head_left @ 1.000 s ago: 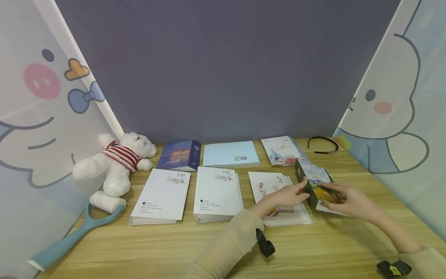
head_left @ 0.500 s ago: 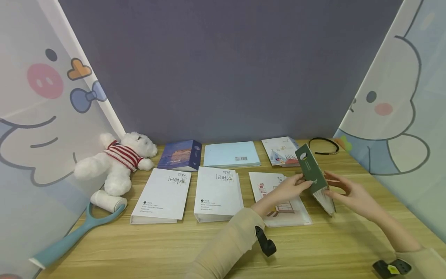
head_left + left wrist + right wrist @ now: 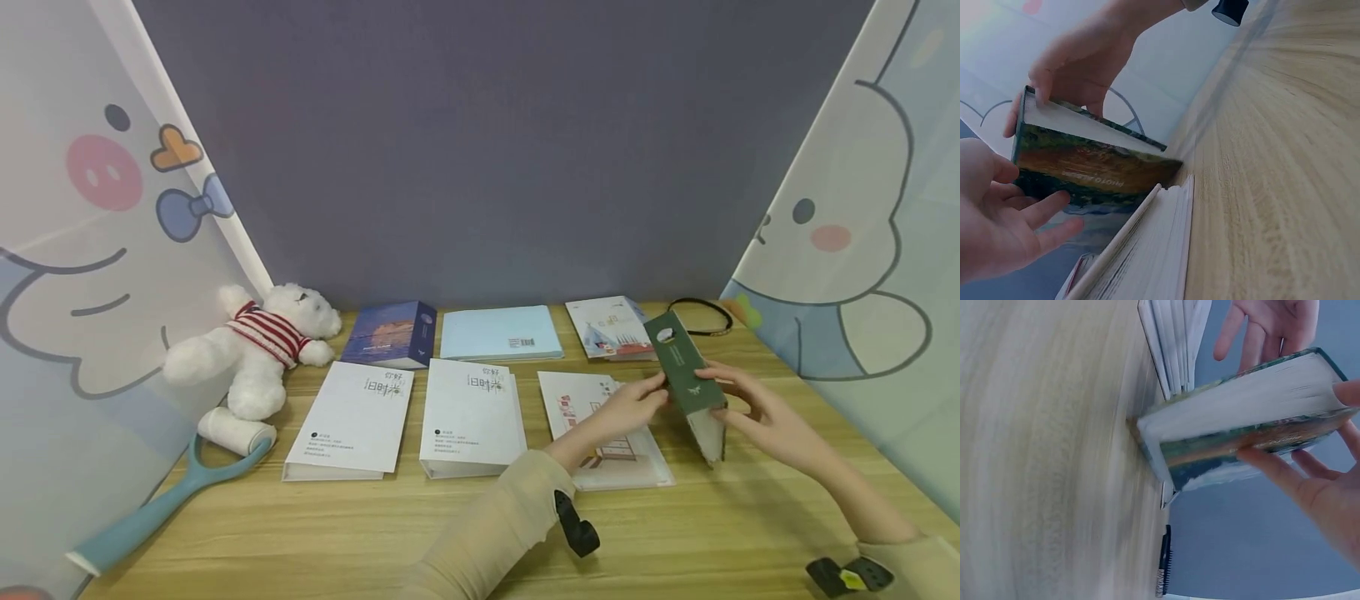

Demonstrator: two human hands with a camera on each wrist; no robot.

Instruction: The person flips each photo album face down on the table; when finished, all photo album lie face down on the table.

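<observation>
A thick photo album (image 3: 681,354) with a dark green spine and a painted cover is stood up at the right, spine uppermost and tilted, its lower edge at the table. My right hand (image 3: 757,412) grips it from the right; in the right wrist view its thumb lies by the page ends and its fingers against the painted cover (image 3: 1210,447). On the other side is my left hand (image 3: 626,408), its fingers loosely extended at the opposite cover (image 3: 1094,165). Beneath the left forearm lies a white album (image 3: 626,471) with furniture drawings.
Two white albums (image 3: 348,421) (image 3: 474,417) lie left of centre. Behind them are a blue-purple album (image 3: 382,333), a light blue one (image 3: 498,332) and an illustrated one (image 3: 609,325). A black headband (image 3: 701,329), a plush bear (image 3: 266,342) and a blue-handled lint roller (image 3: 168,500) flank them.
The photo album has been tipped up from lying flat, its green spine now facing upward. My right hand stays on it, while the left fingers have slid down along its side.
</observation>
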